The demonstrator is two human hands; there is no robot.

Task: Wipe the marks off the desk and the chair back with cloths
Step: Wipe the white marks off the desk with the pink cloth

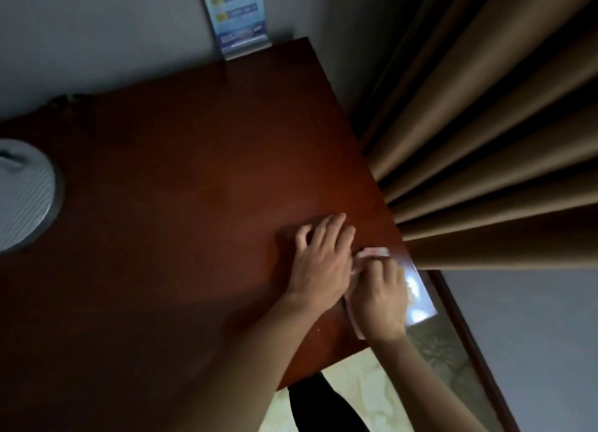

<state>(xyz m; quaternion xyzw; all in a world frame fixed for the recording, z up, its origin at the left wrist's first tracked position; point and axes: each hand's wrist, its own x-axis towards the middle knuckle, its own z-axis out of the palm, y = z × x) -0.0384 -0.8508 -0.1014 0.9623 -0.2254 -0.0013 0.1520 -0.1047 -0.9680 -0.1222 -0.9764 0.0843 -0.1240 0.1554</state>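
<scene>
Pressing flat: L hand [318,263] spread on glossy wood desk [181,179]; R hand [377,299] gripping pale cloth [372,253].

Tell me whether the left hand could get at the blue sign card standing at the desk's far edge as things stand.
Probably yes. The left hand lies flat on the desk, and bare wood runs from it to the blue sign card by the wall; nothing stands between, though it looks a long stretch.
</scene>
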